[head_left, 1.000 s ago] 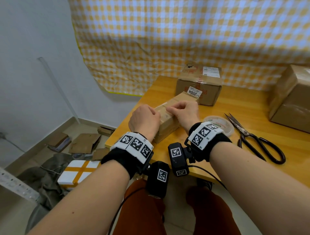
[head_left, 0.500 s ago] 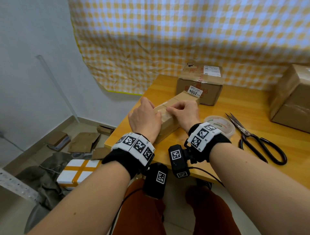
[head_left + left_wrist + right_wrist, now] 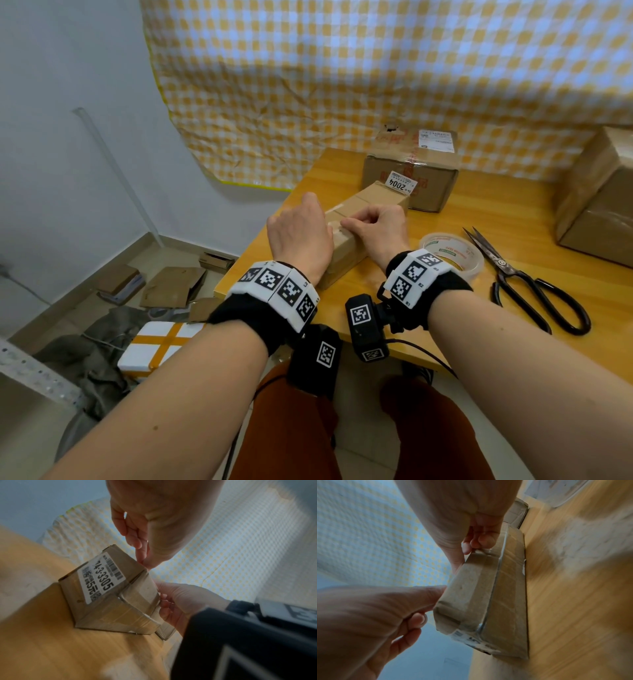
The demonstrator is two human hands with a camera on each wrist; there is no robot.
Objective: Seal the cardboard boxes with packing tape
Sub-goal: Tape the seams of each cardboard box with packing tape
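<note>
A long narrow cardboard box [image 3: 371, 200] lies on the wooden table [image 3: 445, 318], with clear tape across its near end [image 3: 137, 601] and a printed label [image 3: 101, 578] on one side. My left hand [image 3: 299, 236] hovers over the near end. Its thumb tip [image 3: 441, 588] touches the box's upper face and its other fingers hang loosely curled. My right hand [image 3: 371, 226] holds the box from the right, fingers [image 3: 481, 540] curled onto the top edge by the tape. A roll of clear packing tape [image 3: 452, 253] lies just right of my right wrist.
Black scissors [image 3: 527, 287] lie right of the tape roll. A taped box [image 3: 411, 171] with a "2004" sticker stands behind the long box, and a big wrapped box [image 3: 599, 195] sits at the far right. Cardboard scraps [image 3: 171, 284] and a white box [image 3: 157, 346] litter the floor on the left.
My left hand has uncurled from a fist on the box's near end and shifted slightly forward along its left side. My right hand has stayed on the box top.
</note>
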